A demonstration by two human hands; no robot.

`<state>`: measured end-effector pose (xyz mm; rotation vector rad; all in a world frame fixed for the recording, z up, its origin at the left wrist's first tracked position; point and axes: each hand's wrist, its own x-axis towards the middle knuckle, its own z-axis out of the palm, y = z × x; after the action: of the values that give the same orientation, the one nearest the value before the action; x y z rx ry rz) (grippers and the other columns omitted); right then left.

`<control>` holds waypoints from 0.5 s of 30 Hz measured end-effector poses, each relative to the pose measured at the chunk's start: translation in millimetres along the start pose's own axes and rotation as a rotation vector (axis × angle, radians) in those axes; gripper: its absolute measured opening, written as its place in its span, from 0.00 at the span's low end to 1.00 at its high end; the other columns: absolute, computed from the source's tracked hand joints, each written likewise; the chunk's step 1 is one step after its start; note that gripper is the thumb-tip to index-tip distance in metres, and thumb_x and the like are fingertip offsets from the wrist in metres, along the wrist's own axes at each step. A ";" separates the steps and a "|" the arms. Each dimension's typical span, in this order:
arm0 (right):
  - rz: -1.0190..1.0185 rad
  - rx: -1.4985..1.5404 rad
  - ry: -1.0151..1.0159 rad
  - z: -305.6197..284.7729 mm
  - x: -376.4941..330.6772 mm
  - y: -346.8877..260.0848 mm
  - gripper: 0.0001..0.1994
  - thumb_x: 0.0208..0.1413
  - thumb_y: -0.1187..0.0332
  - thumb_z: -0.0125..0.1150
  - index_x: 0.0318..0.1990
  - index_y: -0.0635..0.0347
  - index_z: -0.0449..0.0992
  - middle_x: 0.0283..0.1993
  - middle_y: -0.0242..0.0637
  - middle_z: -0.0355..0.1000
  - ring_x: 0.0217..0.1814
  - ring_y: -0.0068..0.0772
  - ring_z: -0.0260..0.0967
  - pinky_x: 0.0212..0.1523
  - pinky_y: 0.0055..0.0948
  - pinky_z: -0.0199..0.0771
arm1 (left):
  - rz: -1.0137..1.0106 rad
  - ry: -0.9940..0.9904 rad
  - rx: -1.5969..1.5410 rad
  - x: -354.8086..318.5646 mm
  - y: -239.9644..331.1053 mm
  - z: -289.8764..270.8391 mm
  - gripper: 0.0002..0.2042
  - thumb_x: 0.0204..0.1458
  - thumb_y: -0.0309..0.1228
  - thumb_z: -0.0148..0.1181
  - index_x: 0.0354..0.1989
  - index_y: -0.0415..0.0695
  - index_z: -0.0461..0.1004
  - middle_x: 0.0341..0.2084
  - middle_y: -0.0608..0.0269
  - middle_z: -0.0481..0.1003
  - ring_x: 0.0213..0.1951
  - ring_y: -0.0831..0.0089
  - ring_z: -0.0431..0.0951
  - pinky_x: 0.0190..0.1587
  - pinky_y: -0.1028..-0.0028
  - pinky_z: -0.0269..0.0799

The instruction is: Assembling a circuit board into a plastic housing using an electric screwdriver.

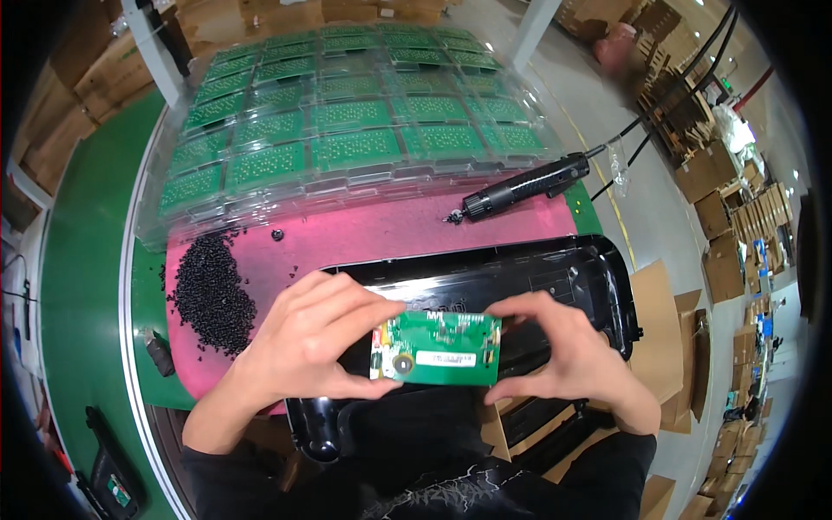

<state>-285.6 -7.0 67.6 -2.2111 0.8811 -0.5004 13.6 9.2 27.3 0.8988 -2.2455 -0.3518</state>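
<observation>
A green circuit board (451, 334) with a white label and small components is held up between my two hands. My left hand (316, 338) pinches its left end between thumb and fingers. At the opposite end, my right hand (563, 351) has its thumb and fingers around the board's right edge. Beneath the board lies a long, shallow black plastic housing (537, 269), tilted across the pink mat (347, 230); my hands and the board hide part of its inside.
Stacked clear trays (347, 169) of green circuit boards fill the far side. A black electric screwdriver (524, 186) lies at the right, its cable running up. A heap of small black screws (208, 299) sits at the left. Cardboard boxes (667, 338) stand at the right.
</observation>
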 end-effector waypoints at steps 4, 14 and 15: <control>0.055 0.018 0.007 15.1 -23.4 15.2 0.36 0.34 0.63 0.84 0.52 0.63 0.72 0.52 0.46 0.76 0.54 0.44 0.76 0.53 0.37 0.76 | -0.030 -0.124 -0.058 0.3 9.1 8.6 0.28 0.31 0.41 0.79 0.43 0.40 0.79 0.32 0.62 0.78 0.32 0.64 0.77 0.37 0.69 0.73; 0.007 -0.046 0.133 32.3 -2.7 53.7 0.34 0.42 0.67 0.76 0.59 0.62 0.69 0.60 0.45 0.66 0.62 0.49 0.62 0.64 0.41 0.64 | -0.269 -0.291 0.006 4.6 1.7 16.5 0.32 0.40 0.39 0.74 0.54 0.38 0.70 0.46 0.55 0.72 0.46 0.55 0.74 0.48 0.61 0.73; 0.031 -0.067 0.119 33.3 -2.8 54.6 0.33 0.42 0.67 0.76 0.59 0.62 0.69 0.61 0.45 0.65 0.63 0.49 0.61 0.64 0.40 0.63 | -0.264 -0.328 0.029 5.0 1.6 17.2 0.32 0.40 0.38 0.74 0.55 0.38 0.69 0.47 0.55 0.71 0.46 0.55 0.73 0.48 0.61 0.72</control>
<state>-293.1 -18.4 5.0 -2.2429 1.0063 -0.6001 -1.6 6.9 17.9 1.2327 -2.4325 -0.6277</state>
